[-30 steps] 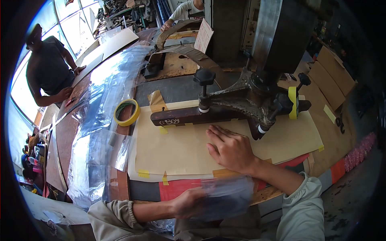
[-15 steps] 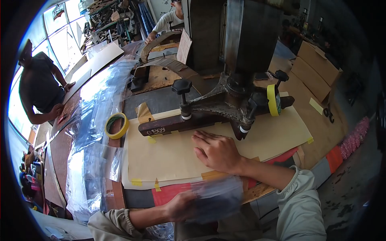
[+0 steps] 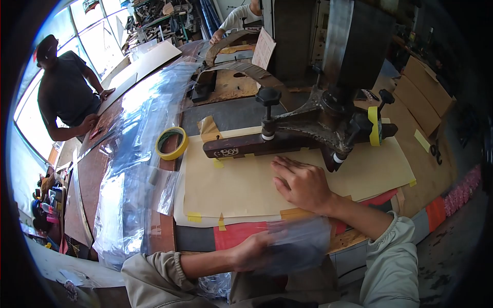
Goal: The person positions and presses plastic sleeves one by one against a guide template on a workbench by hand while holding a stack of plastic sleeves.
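Observation:
My right hand (image 3: 304,185) lies on a cream sheet (image 3: 231,187), its fingers stretched toward a dark metal bar (image 3: 298,143) that crosses the sheet. The bar sits under a heavy press head (image 3: 328,126) with black knobs. Closer to my body, my left hand (image 3: 251,251) is closed on a clear plastic sheet (image 3: 300,244), which is smeared by motion; I cannot tell whether it is a bag. Yellow tape pieces (image 3: 194,216) stick to the cream sheet's edges. A roll of yellow tape (image 3: 172,143) rests at its left.
Clear plastic film (image 3: 133,169) covers the left of the bench. A second tape roll (image 3: 375,126) hangs at the bar's right end, with scissors (image 3: 436,153) and a cardboard box (image 3: 423,95) beyond. One person (image 3: 67,97) stands at left; another (image 3: 239,20) is behind.
The view has turned, so the bench things appear farther right. My right hand stays on the cream sheet, and my left hand still holds the plastic sheet, blurred in both frames.

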`<state>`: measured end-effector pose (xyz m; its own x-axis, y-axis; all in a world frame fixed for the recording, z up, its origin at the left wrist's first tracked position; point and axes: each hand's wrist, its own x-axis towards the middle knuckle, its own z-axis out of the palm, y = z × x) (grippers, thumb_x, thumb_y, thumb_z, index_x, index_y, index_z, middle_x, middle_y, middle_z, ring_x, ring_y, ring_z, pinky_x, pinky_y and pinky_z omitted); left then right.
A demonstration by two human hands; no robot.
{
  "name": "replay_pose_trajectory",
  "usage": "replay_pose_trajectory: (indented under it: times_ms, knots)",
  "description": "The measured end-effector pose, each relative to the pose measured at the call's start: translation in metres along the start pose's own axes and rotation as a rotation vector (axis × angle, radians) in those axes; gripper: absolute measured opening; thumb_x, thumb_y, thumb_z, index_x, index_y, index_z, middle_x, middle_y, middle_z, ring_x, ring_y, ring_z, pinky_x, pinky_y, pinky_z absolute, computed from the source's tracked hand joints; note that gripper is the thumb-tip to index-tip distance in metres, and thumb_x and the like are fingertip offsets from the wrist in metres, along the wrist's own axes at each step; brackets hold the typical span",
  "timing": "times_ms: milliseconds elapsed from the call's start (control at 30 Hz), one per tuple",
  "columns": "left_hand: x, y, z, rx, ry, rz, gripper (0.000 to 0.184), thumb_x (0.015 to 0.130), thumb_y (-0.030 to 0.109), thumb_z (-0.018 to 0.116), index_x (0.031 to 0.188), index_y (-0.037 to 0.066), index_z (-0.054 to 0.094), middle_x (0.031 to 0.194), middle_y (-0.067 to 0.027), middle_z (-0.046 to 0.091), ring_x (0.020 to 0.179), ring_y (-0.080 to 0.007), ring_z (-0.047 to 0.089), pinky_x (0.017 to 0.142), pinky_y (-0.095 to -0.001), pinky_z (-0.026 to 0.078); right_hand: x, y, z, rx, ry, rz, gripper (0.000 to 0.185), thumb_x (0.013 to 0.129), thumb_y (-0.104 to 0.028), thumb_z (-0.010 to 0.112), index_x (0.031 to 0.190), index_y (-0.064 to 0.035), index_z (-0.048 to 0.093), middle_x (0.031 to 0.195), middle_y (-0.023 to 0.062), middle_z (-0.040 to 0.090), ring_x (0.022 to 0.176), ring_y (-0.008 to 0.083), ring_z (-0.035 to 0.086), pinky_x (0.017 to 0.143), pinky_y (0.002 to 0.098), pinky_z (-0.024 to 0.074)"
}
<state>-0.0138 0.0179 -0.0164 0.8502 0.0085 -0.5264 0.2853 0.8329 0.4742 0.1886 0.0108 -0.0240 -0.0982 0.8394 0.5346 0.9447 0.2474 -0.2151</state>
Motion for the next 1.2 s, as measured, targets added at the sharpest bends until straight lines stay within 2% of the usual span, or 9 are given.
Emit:
replay_pose_trajectory:
  times_ms: [300, 400, 600, 700, 800, 900, 1000, 1100, 1200]
  knots:
    - [0.005, -0.003, -0.002, -0.040, -0.045, 0.008, 0.045, 0.094, 0.032, 0.047, 0.127, 0.003, 0.042, 0.116, -0.0077, 0.056, 0.098, -0.0147, 0.058, 0.083, -0.0304, 0.050, 0.000, 0.000, 0.002, -0.018, 0.022, -0.010, 0.027, 0.078, -0.017, 0.060, 0.099, -0.0008, 0.058, 0.105, 0.0166, 0.063, 0.094, 0.0272, 0.063, 0.078, 0.0349, 0.0523]
    - [0.007, -0.005, -0.003, -0.060, -0.055, 0.015, 0.045, 0.094, 0.033, 0.047, 0.127, 0.003, 0.042, 0.114, -0.0072, 0.057, 0.097, -0.0148, 0.059, 0.082, -0.0303, 0.050, 0.001, -0.001, 0.001, -0.007, 0.012, 0.011, 0.029, 0.077, -0.016, 0.062, 0.101, -0.0008, 0.062, 0.105, 0.0154, 0.064, 0.093, 0.0266, 0.064, 0.079, 0.0339, 0.0520]
    - [0.007, -0.005, -0.005, -0.049, -0.070, 0.017, 0.045, 0.095, 0.032, 0.045, 0.129, 0.003, 0.041, 0.116, -0.0071, 0.055, 0.101, -0.0144, 0.057, 0.084, -0.0304, 0.050, 0.000, 0.001, 0.002, -0.010, 0.017, -0.013, 0.027, 0.077, -0.017, 0.061, 0.098, -0.0007, 0.057, 0.105, 0.0168, 0.063, 0.092, 0.0284, 0.064, 0.076, 0.0349, 0.0525]
    - [0.003, 0.000, 0.000, -0.016, -0.035, 0.002, 0.046, 0.095, 0.032, 0.044, 0.130, 0.004, 0.039, 0.119, -0.0075, 0.054, 0.103, -0.0146, 0.056, 0.085, -0.0311, 0.049, 0.001, 0.001, 0.001, -0.018, 0.007, -0.005, 0.028, 0.077, -0.017, 0.061, 0.099, 0.0007, 0.057, 0.104, 0.0179, 0.063, 0.092, 0.0284, 0.063, 0.077, 0.0349, 0.0524]
    - [-0.001, 0.009, 0.009, -0.008, 0.031, -0.099, 0.044, 0.095, 0.021, 0.043, 0.136, 0.006, 0.034, 0.131, -0.0064, 0.045, 0.117, -0.0167, 0.047, 0.098, -0.0340, 0.041, 0.001, 0.000, 0.001, -0.021, 0.009, -0.012, 0.029, 0.077, -0.017, 0.061, 0.099, 0.0018, 0.057, 0.103, 0.0187, 0.063, 0.091, 0.0286, 0.064, 0.077, 0.0350, 0.0524]
    - [-0.002, 0.009, 0.008, 0.012, 0.006, -0.087, 0.045, 0.095, 0.021, 0.043, 0.136, 0.006, 0.033, 0.131, -0.0065, 0.044, 0.117, -0.0165, 0.047, 0.098, -0.0338, 0.041, 0.000, 0.001, 0.001, -0.036, 0.006, -0.014, 0.029, 0.077, -0.017, 0.061, 0.099, 0.0022, 0.057, 0.104, 0.0189, 0.063, 0.091, 0.0291, 0.064, 0.077, 0.0350, 0.0524]
    - [-0.002, 0.010, 0.011, -0.018, -0.014, -0.074, 0.046, 0.095, 0.021, 0.043, 0.137, 0.006, 0.032, 0.132, -0.0062, 0.044, 0.117, -0.0163, 0.047, 0.097, -0.0334, 0.041, 0.001, 0.000, 0.002, -0.023, 0.032, -0.021, 0.027, 0.077, -0.017, 0.062, 0.096, 0.0020, 0.058, 0.100, 0.0176, 0.064, 0.088, 0.0282, 0.064, 0.076, 0.0344, 0.0521]
    - [0.000, 0.005, 0.007, 0.021, -0.028, -0.029, 0.047, 0.096, 0.030, 0.041, 0.135, 0.005, 0.034, 0.127, -0.0079, 0.049, 0.112, -0.0168, 0.051, 0.094, -0.0343, 0.044, 0.001, -0.001, 0.001, -0.014, 0.091, -0.059, 0.023, 0.077, -0.017, 0.063, 0.091, 0.0005, 0.060, 0.092, 0.0152, 0.064, 0.080, 0.0262, 0.064, 0.072, 0.0350, 0.0519]
    - [0.001, 0.002, 0.003, 0.006, -0.043, -0.022, 0.047, 0.096, 0.031, 0.040, 0.135, 0.005, 0.034, 0.128, -0.0078, 0.048, 0.112, -0.0169, 0.050, 0.095, -0.0343, 0.043, 0.004, -0.006, -0.008, -0.085, -0.014, -0.042, 0.021, 0.076, -0.019, 0.063, 0.088, -0.0012, 0.061, 0.081, 0.0124, 0.062, 0.075, 0.0245, 0.062, 0.066, 0.0350, 0.0505]
